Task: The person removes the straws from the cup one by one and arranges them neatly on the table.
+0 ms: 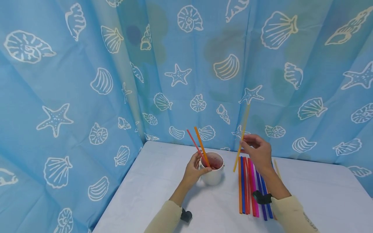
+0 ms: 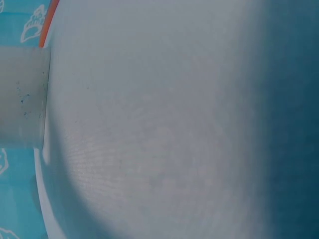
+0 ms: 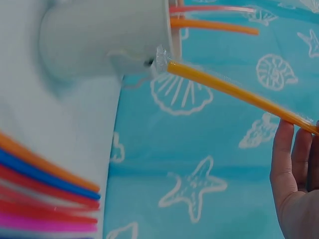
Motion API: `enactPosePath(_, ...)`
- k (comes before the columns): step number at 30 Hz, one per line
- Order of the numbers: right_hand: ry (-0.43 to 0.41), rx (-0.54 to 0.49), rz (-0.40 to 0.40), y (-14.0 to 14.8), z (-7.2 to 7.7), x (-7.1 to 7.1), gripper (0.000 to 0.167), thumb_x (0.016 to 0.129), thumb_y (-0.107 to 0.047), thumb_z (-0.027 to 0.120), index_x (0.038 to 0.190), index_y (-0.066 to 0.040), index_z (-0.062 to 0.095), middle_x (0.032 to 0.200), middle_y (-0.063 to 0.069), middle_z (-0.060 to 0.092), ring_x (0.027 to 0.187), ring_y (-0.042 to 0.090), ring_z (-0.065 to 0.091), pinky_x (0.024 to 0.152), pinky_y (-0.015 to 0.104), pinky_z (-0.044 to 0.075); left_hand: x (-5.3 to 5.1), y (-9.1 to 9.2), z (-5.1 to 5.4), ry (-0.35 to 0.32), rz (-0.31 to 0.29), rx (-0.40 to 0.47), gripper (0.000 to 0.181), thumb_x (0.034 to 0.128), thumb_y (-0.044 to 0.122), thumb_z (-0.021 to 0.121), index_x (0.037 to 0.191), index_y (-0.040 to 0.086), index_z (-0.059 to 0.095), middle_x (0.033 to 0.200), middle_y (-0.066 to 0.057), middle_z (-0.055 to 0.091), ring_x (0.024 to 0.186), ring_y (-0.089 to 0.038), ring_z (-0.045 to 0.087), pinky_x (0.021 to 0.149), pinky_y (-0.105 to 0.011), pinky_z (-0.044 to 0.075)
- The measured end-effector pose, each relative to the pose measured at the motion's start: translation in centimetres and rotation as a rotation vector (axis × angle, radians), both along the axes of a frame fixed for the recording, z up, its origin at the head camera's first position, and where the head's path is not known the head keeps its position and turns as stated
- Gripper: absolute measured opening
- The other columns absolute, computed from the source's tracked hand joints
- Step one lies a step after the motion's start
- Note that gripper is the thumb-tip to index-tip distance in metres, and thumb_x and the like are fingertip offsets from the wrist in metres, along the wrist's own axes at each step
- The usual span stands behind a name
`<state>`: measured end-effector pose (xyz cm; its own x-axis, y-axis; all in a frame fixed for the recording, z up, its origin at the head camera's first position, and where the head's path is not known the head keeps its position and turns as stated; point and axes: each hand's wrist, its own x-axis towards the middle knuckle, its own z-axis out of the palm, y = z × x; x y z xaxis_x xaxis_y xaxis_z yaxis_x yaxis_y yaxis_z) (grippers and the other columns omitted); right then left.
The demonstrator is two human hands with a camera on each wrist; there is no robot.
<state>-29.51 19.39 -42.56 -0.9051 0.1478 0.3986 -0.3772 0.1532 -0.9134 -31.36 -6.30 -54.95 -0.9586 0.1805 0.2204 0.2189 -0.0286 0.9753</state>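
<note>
My left hand [image 1: 191, 171] holds a small white bucket [image 1: 214, 176] at its left side, the thumb lying near the rim. A red straw [image 1: 193, 140] and an orange straw [image 1: 200, 139] lean out of the bucket. My right hand [image 1: 258, 154] pinches a yellow straw [image 1: 245, 121] around its middle, tilted in the air to the right of the bucket. Clear film sticks out past the straw's lower end in the right wrist view. In the left wrist view part of the bucket [image 2: 22, 99] shows, but the left hand does not.
A row of straws [image 1: 243, 191] in orange, blue, red, pink and purple lies on the white table [image 1: 140, 194], partly under my right forearm. Another pale yellow straw [image 1: 277, 169] lies beyond that forearm. Blue curtains [image 1: 186, 87] with shell prints hang behind and to the left.
</note>
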Motion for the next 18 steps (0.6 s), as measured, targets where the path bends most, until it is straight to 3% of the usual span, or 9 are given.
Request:
enactPosePath(7,-0.044,0.072,-0.076,2.8,-0.9,1.1,0.034,0.093,-0.017,0.068,0.119,0.004,0.062,0.102,0.009,0.067,0.086,0.006,0.066,0.069,0.026,0.057,0.0,0.0,-0.1,-0.002,-0.009,0.019,0.076,0.0826,0.012,0.079,0.147,0.021,0.039,0.147,0.003,0.044,0.14,-0.015,0.035,0.114,-0.035,0.026)
enactPosePath(13,-0.057,0.187,-0.189,5.4,-2.3,1.7,0.034,0.094,-0.022,0.067,0.12,0.001,0.063,0.101,0.002,0.065,0.085,0.003,0.063,0.068,0.018,0.056,0.2,0.1,0.1,-0.01,-0.004,0.009,0.078,0.0815,0.019,0.081,0.147,0.021,0.039,0.147,0.004,0.045,0.139,-0.014,0.036,0.114,-0.034,0.027)
enactPosePath(18,-0.109,0.25,-0.274,7.5,-3.7,2.2,0.035,0.095,-0.023,0.066,0.12,0.0,0.063,0.105,0.01,0.064,0.083,0.001,0.06,0.065,0.014,0.054,0.3,0.0,0.4,-0.016,0.005,-0.001,0.085,0.0762,0.033,0.084,0.147,0.022,0.039,0.146,0.005,0.045,0.139,-0.014,0.036,0.114,-0.033,0.027)
